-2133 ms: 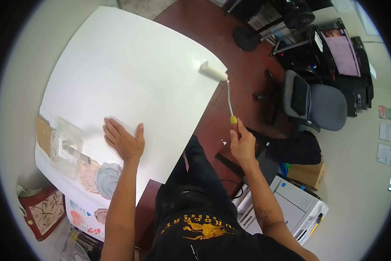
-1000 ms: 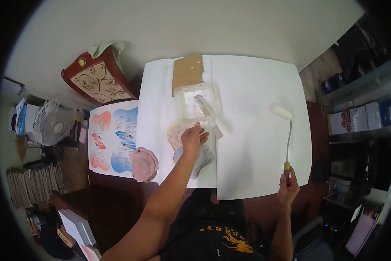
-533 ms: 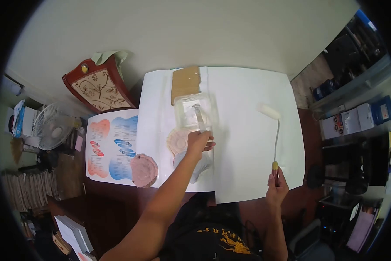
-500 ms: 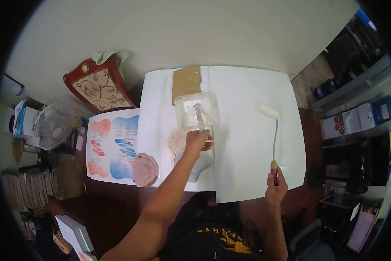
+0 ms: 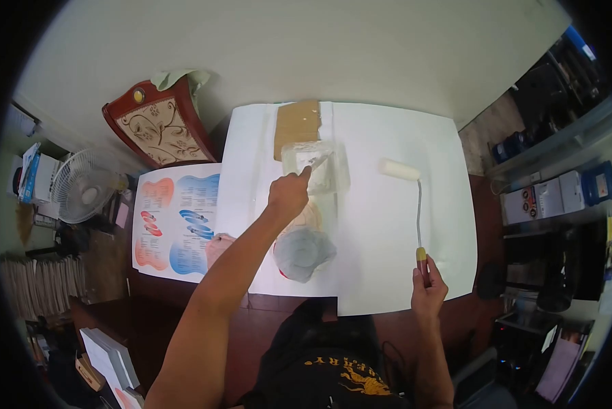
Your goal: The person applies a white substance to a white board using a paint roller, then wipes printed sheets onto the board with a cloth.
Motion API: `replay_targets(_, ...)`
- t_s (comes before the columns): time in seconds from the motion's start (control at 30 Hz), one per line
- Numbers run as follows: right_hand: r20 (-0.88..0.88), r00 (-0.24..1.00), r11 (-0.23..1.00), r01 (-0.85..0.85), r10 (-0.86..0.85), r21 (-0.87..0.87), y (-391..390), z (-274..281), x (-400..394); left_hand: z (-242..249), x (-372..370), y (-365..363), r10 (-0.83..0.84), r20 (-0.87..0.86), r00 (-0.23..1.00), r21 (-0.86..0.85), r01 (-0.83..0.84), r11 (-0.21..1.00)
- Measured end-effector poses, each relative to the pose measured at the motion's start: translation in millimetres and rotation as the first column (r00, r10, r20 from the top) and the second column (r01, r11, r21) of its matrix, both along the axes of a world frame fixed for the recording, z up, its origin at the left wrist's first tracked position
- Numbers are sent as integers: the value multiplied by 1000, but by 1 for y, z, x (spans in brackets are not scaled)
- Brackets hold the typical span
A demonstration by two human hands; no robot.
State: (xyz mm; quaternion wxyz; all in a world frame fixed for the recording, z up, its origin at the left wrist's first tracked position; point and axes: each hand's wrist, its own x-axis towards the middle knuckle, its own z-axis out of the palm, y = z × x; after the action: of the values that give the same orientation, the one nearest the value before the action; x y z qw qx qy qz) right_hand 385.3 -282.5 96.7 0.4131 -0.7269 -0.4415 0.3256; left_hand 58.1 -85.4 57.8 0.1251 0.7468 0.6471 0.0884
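Note:
My left hand [image 5: 289, 196] is closed on a slim, light-coloured tool [image 5: 317, 163], whose end is over a clear, shallow plastic tray [image 5: 343, 167] with white material inside. What kind of tool it is, I cannot tell. To the right, my right hand [image 5: 429, 290] grips the red and yellow handle of a paint roller [image 5: 399, 170]. Its white sleeve is above the white board [image 5: 401, 235]. A grey cloth-like item [image 5: 302, 252] lies in front of the tray, and a pale round piece [image 5: 311, 213] between them is partly covered.
Brown cardboard [image 5: 297, 126] lies behind the tray. Printed sheets [image 5: 176, 218] and a pink round object [image 5: 219, 245], partly hidden by my left arm, are on the left. Beyond them stand a red-framed chair [image 5: 157, 126] and a fan [image 5: 84, 187]. Shelving lines the right side.
My left hand has moved left and away from me, and its tool now slants to the right. The roller sleeve has shifted left. My left forearm now covers part of the pink object.

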Motion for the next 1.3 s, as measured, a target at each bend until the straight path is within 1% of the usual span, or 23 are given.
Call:
replay_targets(0.1,44,999,999,7,-5,-41,-6,3,0,9,7,11,-95,-86,992,-73,89,993)
replay_targets(0.17,69,998,998,17,-12,-61,-11,13,-4,20,9,9,-142,-71,987,-115,133,984)
replay_targets(0.2,77,997,998,22,-18,-56,-13,11,-2,25,8,8,-161,-65,985,-136,151,979)
replay_targets(0.3,76,996,999,39,-36,-35,-21,-3,6,34,6,-3,-234,-137,963,-185,207,961)
replay_targets(0.4,37,997,998,68,-69,6,-22,-13,11,44,-2,-8,-244,-98,965,-218,218,951)
replay_targets(0.5,14,997,996,76,-77,49,-19,-10,10,57,-7,-7,-257,-136,957,-312,205,928)
replay_targets(0.6,-12,997,995,75,-74,71,-16,-10,9,60,-13,-4,-214,-111,971,-338,165,926)
replay_targets(0.67,-26,997,995,68,-66,77,-13,-6,6,67,-18,0,-173,-105,979,-391,119,913)
replay_targets(0.77,37,998,998,44,-42,-37,-8,10,-1,69,-22,1,-119,-88,989,-439,69,896)
replay_targets(0.8,23,999,999,34,-33,-40,-6,12,-3,69,-25,1,-98,-83,992,-448,51,892)
replay_targets(0.87,-4,1000,999,21,-21,-42,-3,13,-5,71,-34,0,-101,-54,993,-424,69,903)
replay_targets(0.9,1,1000,1000,17,-17,2,-2,12,-5,72,-36,-1,-106,-39,994,-414,80,907)
replay_targets(0.97,12,1000,996,5,-6,89,3,9,-6,77,-39,-3,-46,11,999,-416,46,908)
replay_targets(1.03,166,982,985,-108,85,134,14,10,7,74,-46,-6,4,42,999,-393,13,920)
replay_targets(1.07,244,961,974,-167,127,150,23,11,14,66,-51,-6,20,51,998,-368,0,930)
replay_targets(1.1,368,914,971,-220,172,92,36,29,16,62,-55,-6,34,62,997,-342,-11,939)
replay_targets(1.13,492,828,937,-343,268,67,51,41,25,61,-58,-6,54,49,997,-341,-34,939)
replay_targets(1.2,628,667,808,-580,400,102,91,77,20,60,-63,-8,94,26,995,-338,-79,938)
replay_targets(1.3,747,348,666,-727,567,-168,144,127,-13,42,-69,-12,148,55,988,-332,-121,935)
